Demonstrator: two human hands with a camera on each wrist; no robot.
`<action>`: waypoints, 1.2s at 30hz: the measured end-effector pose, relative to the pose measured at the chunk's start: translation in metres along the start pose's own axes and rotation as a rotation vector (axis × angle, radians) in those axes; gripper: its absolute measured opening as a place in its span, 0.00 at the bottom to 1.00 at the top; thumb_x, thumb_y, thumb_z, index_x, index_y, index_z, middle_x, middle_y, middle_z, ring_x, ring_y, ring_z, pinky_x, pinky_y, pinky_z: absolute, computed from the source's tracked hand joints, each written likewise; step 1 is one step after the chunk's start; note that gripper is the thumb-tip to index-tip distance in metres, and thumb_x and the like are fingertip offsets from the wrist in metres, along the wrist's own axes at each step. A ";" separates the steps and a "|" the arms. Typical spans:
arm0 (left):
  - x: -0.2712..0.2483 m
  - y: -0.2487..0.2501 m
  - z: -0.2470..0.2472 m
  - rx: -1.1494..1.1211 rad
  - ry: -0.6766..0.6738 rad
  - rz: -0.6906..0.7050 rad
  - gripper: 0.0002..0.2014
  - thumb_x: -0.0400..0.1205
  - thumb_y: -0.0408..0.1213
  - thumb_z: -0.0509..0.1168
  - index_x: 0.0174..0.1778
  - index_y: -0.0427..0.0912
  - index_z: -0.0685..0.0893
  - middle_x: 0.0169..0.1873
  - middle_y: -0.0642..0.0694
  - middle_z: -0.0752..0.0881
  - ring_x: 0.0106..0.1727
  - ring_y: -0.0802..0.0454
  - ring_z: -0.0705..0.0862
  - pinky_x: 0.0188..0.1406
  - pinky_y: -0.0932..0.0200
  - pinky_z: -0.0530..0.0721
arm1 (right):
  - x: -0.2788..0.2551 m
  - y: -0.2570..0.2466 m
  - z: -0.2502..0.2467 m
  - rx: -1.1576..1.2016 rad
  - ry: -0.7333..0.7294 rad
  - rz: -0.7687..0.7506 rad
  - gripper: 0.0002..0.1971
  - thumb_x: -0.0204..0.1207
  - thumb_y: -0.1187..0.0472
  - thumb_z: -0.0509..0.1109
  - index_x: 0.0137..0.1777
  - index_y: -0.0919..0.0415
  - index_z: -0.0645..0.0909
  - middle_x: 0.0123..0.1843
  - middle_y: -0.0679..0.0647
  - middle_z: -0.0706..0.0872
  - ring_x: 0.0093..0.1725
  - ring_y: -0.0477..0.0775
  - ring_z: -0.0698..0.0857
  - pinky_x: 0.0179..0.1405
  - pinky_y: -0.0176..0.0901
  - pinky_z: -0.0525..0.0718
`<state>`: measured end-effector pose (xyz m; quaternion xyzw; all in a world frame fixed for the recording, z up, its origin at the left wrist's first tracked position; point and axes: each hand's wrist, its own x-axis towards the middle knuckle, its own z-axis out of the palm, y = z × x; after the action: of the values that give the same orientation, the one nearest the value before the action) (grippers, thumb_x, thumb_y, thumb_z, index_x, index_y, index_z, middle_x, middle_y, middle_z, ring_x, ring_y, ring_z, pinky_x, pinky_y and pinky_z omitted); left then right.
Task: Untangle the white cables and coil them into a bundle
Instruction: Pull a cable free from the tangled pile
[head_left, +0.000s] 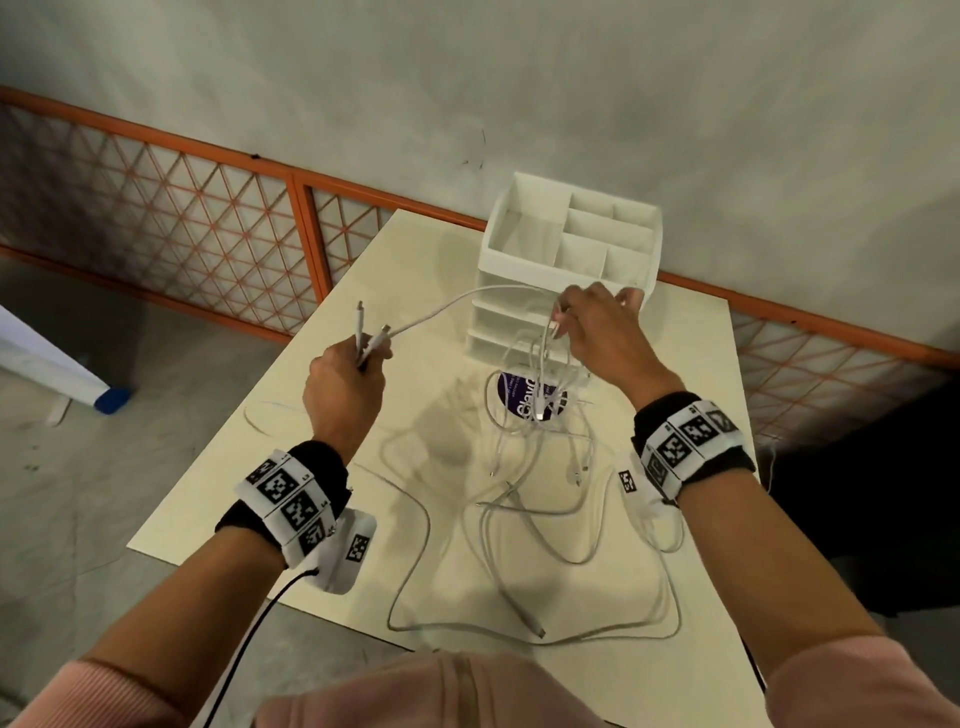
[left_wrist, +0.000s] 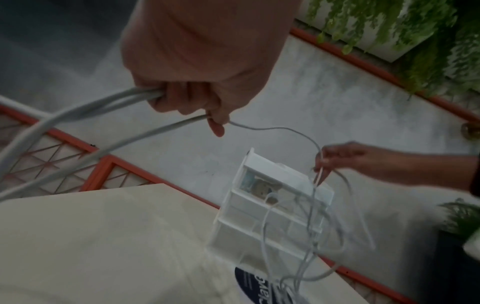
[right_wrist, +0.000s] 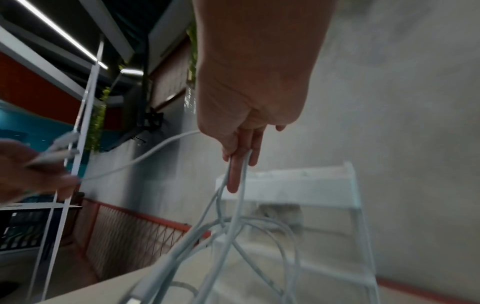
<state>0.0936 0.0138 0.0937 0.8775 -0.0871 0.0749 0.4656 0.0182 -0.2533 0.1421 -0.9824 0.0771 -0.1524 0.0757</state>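
Note:
Several thin white cables (head_left: 524, 499) lie tangled on the cream table (head_left: 291, 478), with loops reaching the near edge. My left hand (head_left: 345, 387) is raised over the table's left part and grips two cable ends, their plugs (head_left: 370, 330) sticking up. One strand (head_left: 467, 300) runs from there across to my right hand (head_left: 597, 327), which pinches a bunch of cables lifted in front of the organizer. In the left wrist view my left hand (left_wrist: 197, 98) grips the cables (left_wrist: 85, 111). In the right wrist view my right hand (right_wrist: 241, 150) holds hanging strands (right_wrist: 233, 207).
A white desk organizer (head_left: 566, 260) with open compartments and drawers stands at the table's far side. A dark round sticker (head_left: 524, 397) lies under the hanging cables. An orange lattice railing (head_left: 208, 223) runs behind the table. A black cable (head_left: 249, 639) trails from my left wrist.

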 end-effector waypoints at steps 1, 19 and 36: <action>0.000 -0.001 0.000 0.030 -0.027 -0.034 0.12 0.83 0.45 0.62 0.44 0.44 0.89 0.40 0.37 0.89 0.42 0.34 0.85 0.35 0.48 0.79 | 0.003 -0.002 -0.008 -0.020 0.015 -0.016 0.08 0.82 0.64 0.57 0.54 0.59 0.77 0.50 0.54 0.85 0.58 0.58 0.77 0.48 0.48 0.54; -0.015 0.038 0.025 -0.101 -0.215 0.405 0.12 0.82 0.47 0.64 0.58 0.46 0.83 0.19 0.52 0.68 0.24 0.42 0.70 0.25 0.56 0.66 | -0.005 -0.050 -0.012 0.208 -0.238 -0.280 0.05 0.81 0.58 0.64 0.48 0.57 0.79 0.40 0.51 0.88 0.41 0.52 0.84 0.47 0.45 0.74; -0.027 0.026 0.018 0.020 -0.112 0.568 0.20 0.82 0.49 0.55 0.36 0.35 0.79 0.19 0.41 0.74 0.22 0.34 0.71 0.20 0.55 0.67 | 0.005 -0.052 0.030 0.393 -0.515 -0.025 0.15 0.66 0.68 0.73 0.31 0.51 0.71 0.36 0.56 0.83 0.36 0.58 0.81 0.39 0.51 0.81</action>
<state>0.0626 -0.0130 0.0992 0.8254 -0.3542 0.1544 0.4116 0.0386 -0.1996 0.1245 -0.9562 0.0125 0.0883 0.2789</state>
